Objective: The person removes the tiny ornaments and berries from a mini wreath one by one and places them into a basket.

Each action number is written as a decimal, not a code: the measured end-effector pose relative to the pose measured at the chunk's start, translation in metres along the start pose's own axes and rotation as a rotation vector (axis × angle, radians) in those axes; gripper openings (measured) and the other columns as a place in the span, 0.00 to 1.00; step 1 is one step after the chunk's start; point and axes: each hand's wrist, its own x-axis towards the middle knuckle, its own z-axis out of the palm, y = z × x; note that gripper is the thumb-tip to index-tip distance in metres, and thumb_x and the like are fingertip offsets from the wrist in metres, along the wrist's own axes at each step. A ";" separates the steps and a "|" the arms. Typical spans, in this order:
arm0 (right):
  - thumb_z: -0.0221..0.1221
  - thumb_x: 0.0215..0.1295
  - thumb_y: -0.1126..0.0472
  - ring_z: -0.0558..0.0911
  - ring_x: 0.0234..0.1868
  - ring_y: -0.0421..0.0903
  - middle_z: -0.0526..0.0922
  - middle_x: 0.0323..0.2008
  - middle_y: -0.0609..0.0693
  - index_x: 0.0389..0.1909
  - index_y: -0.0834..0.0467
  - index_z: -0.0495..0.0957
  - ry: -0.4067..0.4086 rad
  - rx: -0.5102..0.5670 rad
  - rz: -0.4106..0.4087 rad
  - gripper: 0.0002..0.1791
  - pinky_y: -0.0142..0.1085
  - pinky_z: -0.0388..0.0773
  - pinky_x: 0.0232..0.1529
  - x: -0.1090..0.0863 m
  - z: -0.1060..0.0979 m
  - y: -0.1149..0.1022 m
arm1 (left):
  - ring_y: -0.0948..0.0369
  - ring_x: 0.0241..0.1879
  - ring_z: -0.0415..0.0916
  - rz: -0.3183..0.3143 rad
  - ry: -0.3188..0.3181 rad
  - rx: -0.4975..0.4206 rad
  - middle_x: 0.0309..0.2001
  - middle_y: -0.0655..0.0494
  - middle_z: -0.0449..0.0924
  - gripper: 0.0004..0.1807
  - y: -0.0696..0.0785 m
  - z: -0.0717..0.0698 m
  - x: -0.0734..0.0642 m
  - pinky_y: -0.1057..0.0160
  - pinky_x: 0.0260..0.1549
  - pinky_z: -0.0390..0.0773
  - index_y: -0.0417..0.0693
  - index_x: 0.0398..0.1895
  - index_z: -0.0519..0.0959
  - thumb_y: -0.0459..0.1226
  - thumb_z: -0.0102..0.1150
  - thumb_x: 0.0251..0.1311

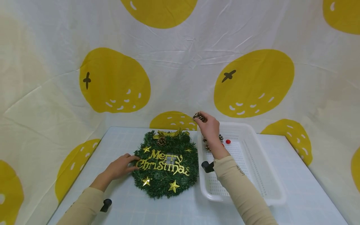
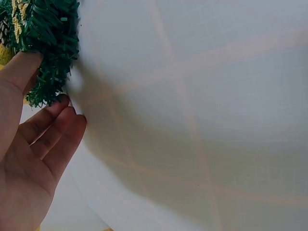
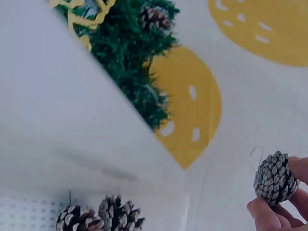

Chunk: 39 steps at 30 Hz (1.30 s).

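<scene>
Between thumb and fingertips, my right hand (image 1: 209, 126) pinches a pine cone (image 1: 199, 117) above the far left end of a white plastic basket (image 1: 260, 159). In the right wrist view this pine cone (image 3: 275, 179) has white-tipped scales and a thin wire loop. A green tinsel Christmas wreath (image 1: 164, 186) lies left of the basket, bearing gold "Merry Christmas" lettering (image 1: 163, 165), gold stars, a gold ribbon at the top and one pine cone (image 1: 161, 141). My left hand (image 1: 121, 166) holds the wreath's left edge, thumb over the greenery and fingers low beside it.
Inside the basket lie more pine cones (image 1: 208, 147) and small red pieces (image 1: 228, 142), partly hidden by my right arm. Wreath and basket stand on a pale table (image 1: 121, 206). A white cloth (image 1: 182, 78) with large yellow fruit prints hangs behind the table and at its sides.
</scene>
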 end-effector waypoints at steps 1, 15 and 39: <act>0.60 0.68 0.50 0.79 0.52 0.55 0.80 0.56 0.56 0.66 0.53 0.74 0.004 0.001 0.010 0.27 0.50 0.75 0.52 0.001 -0.002 0.002 | 0.50 0.42 0.76 -0.001 0.000 0.000 0.45 0.47 0.75 0.22 0.000 0.000 0.000 0.48 0.35 0.78 0.51 0.56 0.79 0.47 0.66 0.60; 0.60 0.69 0.52 0.71 0.63 0.59 0.75 0.62 0.57 0.66 0.57 0.73 0.063 -0.045 0.122 0.27 0.51 0.68 0.62 0.006 -0.021 0.046 | 0.49 0.42 0.76 -0.002 -0.007 0.000 0.45 0.47 0.75 0.23 0.000 0.002 0.001 0.47 0.36 0.78 0.50 0.57 0.78 0.47 0.66 0.60; 0.60 0.69 0.53 0.68 0.65 0.63 0.70 0.65 0.61 0.68 0.61 0.69 -0.118 -0.208 0.158 0.30 0.54 0.68 0.61 0.000 -0.024 0.091 | 0.49 0.43 0.76 0.010 -0.008 -0.003 0.46 0.46 0.75 0.23 -0.004 0.002 0.002 0.47 0.37 0.78 0.50 0.57 0.78 0.48 0.65 0.61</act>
